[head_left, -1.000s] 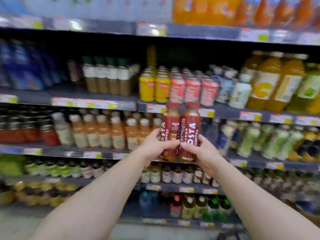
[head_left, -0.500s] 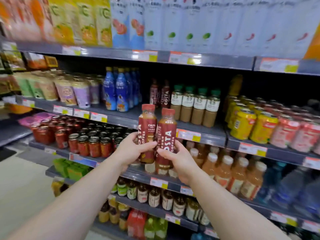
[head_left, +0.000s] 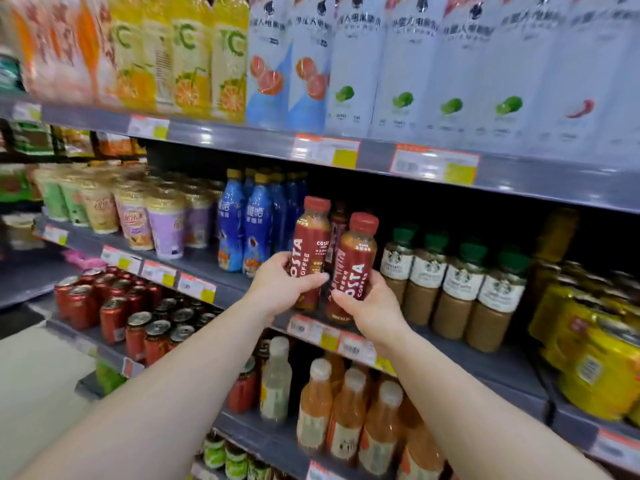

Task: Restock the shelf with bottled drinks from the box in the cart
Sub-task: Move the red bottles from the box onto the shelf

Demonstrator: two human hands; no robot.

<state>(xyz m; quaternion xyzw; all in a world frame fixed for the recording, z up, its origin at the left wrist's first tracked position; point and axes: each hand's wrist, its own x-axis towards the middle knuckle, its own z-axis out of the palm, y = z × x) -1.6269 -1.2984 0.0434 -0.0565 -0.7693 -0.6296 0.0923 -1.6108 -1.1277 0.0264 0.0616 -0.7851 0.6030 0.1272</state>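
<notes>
Left hand (head_left: pixel 277 285): fingers wrapped round one red Costa coffee bottle (head_left: pixel 310 252), held upright. Right hand (head_left: pixel 372 306): clamped on a second Costa coffee bottle (head_left: pixel 353 268), tilted slightly right, the two bottles touching low down.

Change: half a second ago both bottles were carried level, side by side, in front of the shelf edge; now they stand higher, caps apart, over the shelf lip (head_left: pixel 322 332).

Landmark: Starbucks bottle row (head_left: pixel 457 289). Both held bottles sit just left of it, in the gap between it and the blue bottles (head_left: pixel 246 223). Behind the held pair, a dark-capped Costa bottle (head_left: pixel 338 233) already stands further back in that gap.

Judgement: slot found; setting down comes next. Box and cart not in view.
</notes>
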